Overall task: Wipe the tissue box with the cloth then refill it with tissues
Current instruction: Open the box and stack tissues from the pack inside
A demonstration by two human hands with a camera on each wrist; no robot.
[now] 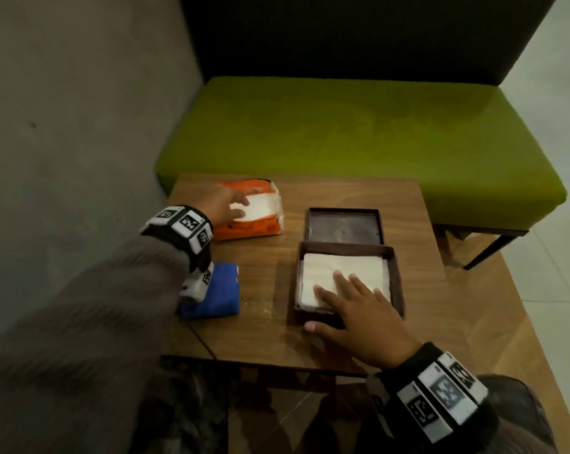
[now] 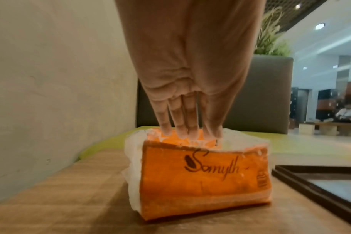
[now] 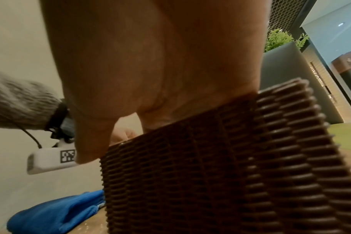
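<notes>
The box (image 1: 397,276), brown and woven, sits open on the near right of your bench (image 1: 408,204), with a white stack of tissues (image 1: 342,273) lying inside it. Your right hand (image 1: 358,309) lies flat over that stack, fingers straight and spread, thumb outside against the box's near wall; its grip is relaxed and closes on nothing. The lid (image 1: 344,226) lies just behind the box, inner side up. Across the bench to the far left is the orange pack (image 1: 254,229), torn open on top so its white tissues show. Your left hand (image 1: 223,204) reaches into that opening, fingers (image 2: 180,125) straight and close together, tips down among the tissues; whether they have hold of any you cannot tell from these views. The blue cloth (image 1: 221,293) lies folded on the near left, partly under your left wrist, well apart from the box. A green seat (image 1: 342,132) stands behind the bench.
</notes>
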